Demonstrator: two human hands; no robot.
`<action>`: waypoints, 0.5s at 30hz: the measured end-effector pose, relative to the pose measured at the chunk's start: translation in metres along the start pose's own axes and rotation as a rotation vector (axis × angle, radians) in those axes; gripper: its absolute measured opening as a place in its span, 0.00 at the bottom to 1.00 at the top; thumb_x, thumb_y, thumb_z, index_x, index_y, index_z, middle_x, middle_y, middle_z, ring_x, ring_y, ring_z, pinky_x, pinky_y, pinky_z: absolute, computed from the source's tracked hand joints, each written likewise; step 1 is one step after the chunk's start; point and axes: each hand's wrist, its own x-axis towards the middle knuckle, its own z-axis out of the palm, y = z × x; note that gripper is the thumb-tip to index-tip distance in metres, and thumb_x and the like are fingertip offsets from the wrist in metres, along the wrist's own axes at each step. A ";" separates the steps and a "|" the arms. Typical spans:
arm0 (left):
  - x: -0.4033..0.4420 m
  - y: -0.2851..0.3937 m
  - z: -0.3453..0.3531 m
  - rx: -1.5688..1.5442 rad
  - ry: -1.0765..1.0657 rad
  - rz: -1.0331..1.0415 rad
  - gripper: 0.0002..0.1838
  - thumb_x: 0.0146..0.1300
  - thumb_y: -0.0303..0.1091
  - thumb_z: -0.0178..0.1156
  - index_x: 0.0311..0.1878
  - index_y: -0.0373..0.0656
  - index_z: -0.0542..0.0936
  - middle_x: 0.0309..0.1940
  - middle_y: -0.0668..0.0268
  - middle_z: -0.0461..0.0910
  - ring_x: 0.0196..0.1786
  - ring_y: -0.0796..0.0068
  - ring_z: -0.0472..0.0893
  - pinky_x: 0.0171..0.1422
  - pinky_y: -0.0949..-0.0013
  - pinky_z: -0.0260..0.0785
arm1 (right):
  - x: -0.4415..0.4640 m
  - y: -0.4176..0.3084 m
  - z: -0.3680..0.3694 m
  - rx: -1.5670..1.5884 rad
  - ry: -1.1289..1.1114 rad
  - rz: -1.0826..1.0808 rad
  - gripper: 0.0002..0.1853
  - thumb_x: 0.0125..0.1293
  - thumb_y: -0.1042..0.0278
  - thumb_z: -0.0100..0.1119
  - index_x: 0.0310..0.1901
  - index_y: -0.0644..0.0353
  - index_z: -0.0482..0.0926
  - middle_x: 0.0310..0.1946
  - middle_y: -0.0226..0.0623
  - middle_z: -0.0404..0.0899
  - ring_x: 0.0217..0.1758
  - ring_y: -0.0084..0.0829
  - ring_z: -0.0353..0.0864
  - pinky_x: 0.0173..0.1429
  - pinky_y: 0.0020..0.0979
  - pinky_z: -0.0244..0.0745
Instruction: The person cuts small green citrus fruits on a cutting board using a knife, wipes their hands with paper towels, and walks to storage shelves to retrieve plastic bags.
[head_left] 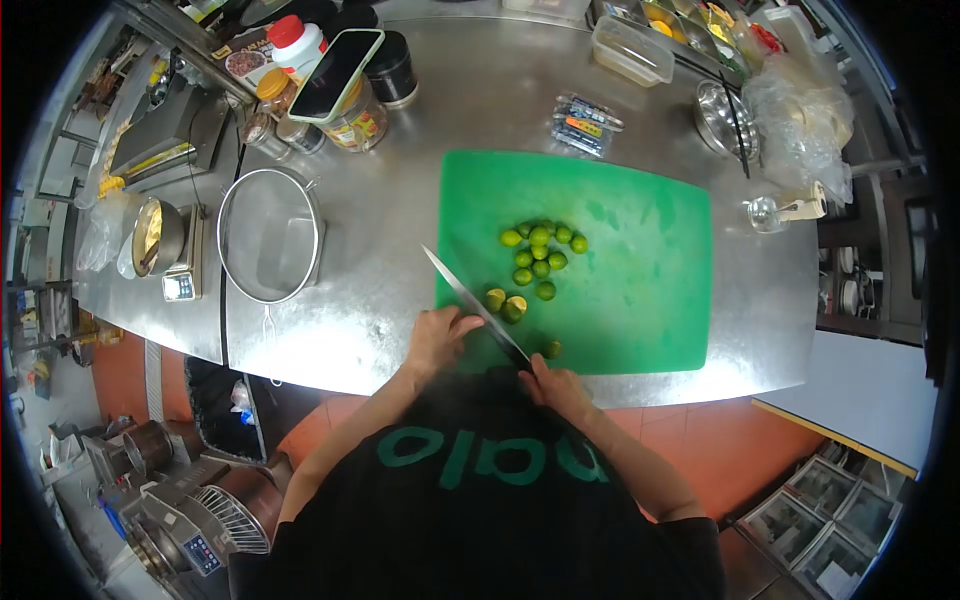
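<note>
Head view shows our right hand (pixel 556 386) gripping the kitchen knife (pixel 478 304) at lower centre, near cut limes (pixel 515 307); our left hand (pixel 436 340), fingers curled, contents unclear, could get nicked if the blade slips.

To the left of the left fingers (pixel 467 324), a mesh strainer (pixel 268 235) sits on the steel counter (pixel 380 220), and farther out that way a scale (pixel 192 250) carries a filled bowl (pixel 173 232). Ahead and left of those fingers, a phone (pixel 340 75) is propped against lidded jars (pixel 363 124), near a red-lidded tub (pixel 310 50). Well ahead of the right fingers (pixel 540 366) lies a clear packet (pixel 585 125); beyond it, rightward, are a plastic container (pixel 632 52) and a steel bowl (pixel 714 120) with black chopsticks (pixel 737 115) across it, beside plastic bags (pixel 800 115).
</note>
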 end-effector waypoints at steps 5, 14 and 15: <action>0.005 -0.013 0.000 0.049 -0.021 0.077 0.22 0.60 0.46 0.59 0.24 0.33 0.74 0.13 0.60 0.74 0.12 0.71 0.75 0.13 0.68 0.66 | 0.024 -0.022 -0.017 -0.017 -0.277 0.158 0.15 0.64 0.57 0.49 0.40 0.60 0.62 0.22 0.56 0.75 0.28 0.57 0.77 0.29 0.52 0.71; 0.001 0.007 -0.010 0.033 -0.143 -0.022 0.20 0.64 0.44 0.54 0.32 0.32 0.74 0.15 0.58 0.76 0.15 0.66 0.79 0.15 0.67 0.69 | 0.032 -0.038 -0.031 -0.002 -0.197 0.053 0.12 0.67 0.62 0.44 0.39 0.65 0.62 0.24 0.56 0.77 0.30 0.58 0.77 0.36 0.54 0.71; 0.001 0.009 -0.009 0.033 -0.149 -0.023 0.20 0.64 0.44 0.54 0.32 0.32 0.74 0.15 0.58 0.76 0.15 0.66 0.79 0.15 0.67 0.69 | 0.030 -0.035 -0.029 -0.029 -0.157 0.015 0.12 0.66 0.64 0.46 0.40 0.65 0.62 0.21 0.53 0.76 0.27 0.56 0.77 0.32 0.52 0.70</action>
